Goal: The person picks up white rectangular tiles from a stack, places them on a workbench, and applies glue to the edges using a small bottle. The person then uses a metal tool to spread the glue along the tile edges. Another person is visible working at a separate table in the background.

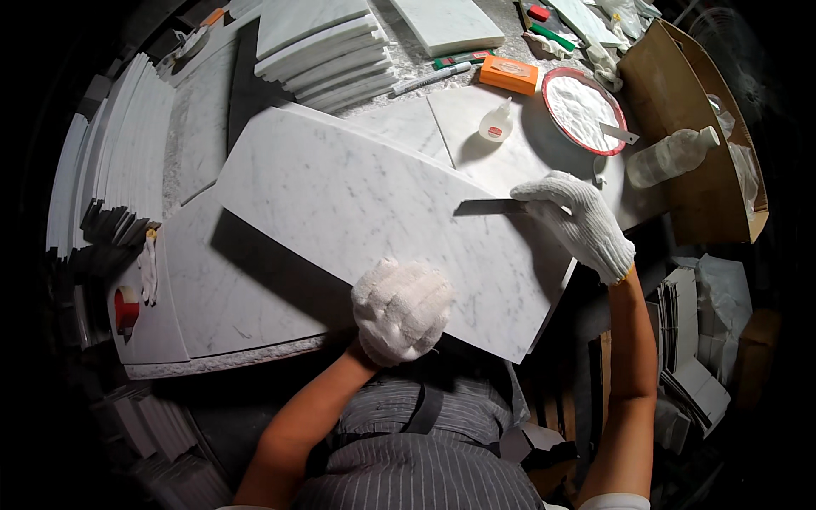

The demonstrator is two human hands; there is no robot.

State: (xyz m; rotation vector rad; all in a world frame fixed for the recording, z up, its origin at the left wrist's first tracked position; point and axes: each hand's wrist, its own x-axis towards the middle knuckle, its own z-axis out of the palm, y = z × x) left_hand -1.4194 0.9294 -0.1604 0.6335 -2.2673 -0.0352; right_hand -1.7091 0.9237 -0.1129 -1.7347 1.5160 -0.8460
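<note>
A pale grey-veined marble slab [340, 204] lies slantwise before me, raised above the work surface and casting a dark shadow. My right hand [578, 219], in a white knitted glove, pinches a thin, dark, flat scraper blade [489, 207] over the slab's right part. At the slab's near edge is my left hand [402, 310], also gloved in white. Its fingers are curled into a fist, and whatever may be inside them is hidden.
Stacked marble pieces [327, 51] stand behind the slab. Farther right are a small squeeze bottle [495, 124], an orange box [508, 75], a red-rimmed bowl of white powder [578, 102], a clear bottle [671, 159] and a cardboard box [688, 102]. Tape [127, 311] lies left.
</note>
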